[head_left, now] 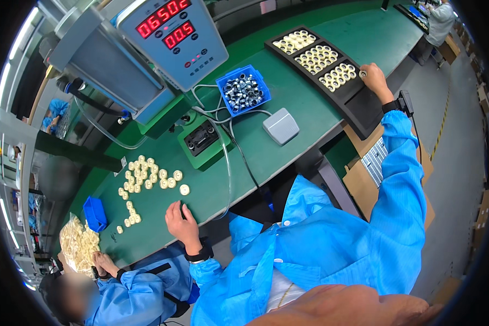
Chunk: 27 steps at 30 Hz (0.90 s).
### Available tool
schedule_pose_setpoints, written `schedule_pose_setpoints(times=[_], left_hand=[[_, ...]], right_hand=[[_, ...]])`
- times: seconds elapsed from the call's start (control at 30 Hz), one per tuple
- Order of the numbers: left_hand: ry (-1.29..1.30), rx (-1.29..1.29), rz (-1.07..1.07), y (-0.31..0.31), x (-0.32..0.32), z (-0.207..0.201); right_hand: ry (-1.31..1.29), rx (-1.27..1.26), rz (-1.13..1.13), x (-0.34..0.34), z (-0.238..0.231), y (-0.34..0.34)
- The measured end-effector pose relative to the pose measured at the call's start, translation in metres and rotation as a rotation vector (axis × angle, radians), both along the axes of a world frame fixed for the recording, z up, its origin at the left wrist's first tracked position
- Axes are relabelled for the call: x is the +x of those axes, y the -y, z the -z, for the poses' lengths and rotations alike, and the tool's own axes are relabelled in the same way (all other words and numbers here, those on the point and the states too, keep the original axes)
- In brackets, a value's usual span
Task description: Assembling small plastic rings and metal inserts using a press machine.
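pinched a round part, presumably best kept level, in the right hand at the black tray, and held the left hand loosely opened, seemingly empty, near a lone cream disc.

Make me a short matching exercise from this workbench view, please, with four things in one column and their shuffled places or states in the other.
1. Right hand
2. Left hand
3. Metal parts
4. Control box display

A. Glowing red
B. At the black tray
C. Inside a blue bin
D. Close to a lone cream disc

Right pairs: 1-B; 2-D; 3-C; 4-A
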<state>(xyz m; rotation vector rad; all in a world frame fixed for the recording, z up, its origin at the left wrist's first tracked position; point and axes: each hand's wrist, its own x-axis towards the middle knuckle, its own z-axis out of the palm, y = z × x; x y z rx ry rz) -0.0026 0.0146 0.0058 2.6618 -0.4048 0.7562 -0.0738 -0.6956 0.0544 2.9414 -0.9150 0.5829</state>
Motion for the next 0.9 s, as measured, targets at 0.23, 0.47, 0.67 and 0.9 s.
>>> schedule_pose_setpoints(times=[0.23,0.47,0.67,0.9], left_hand=[[-0.005,0.026,-0.003,0.002,-0.002,-0.002],[0.011,0.028,0.017,0.001,0.001,0.000],[-0.009,-0.001,0.005,-0.002,-0.001,-0.003],[-0.030,-0.082,0.046,-0.007,-0.001,-0.004]], right_hand=[[-0.054,-0.008,0.051,0.016,0.018,0.015],[0.028,-0.189,-0.025,0.011,0.048,0.036],[0.066,-0.156,-0.052,0.009,0.039,0.018],[-0.088,-0.196,-0.225,0.023,0.069,0.089]])
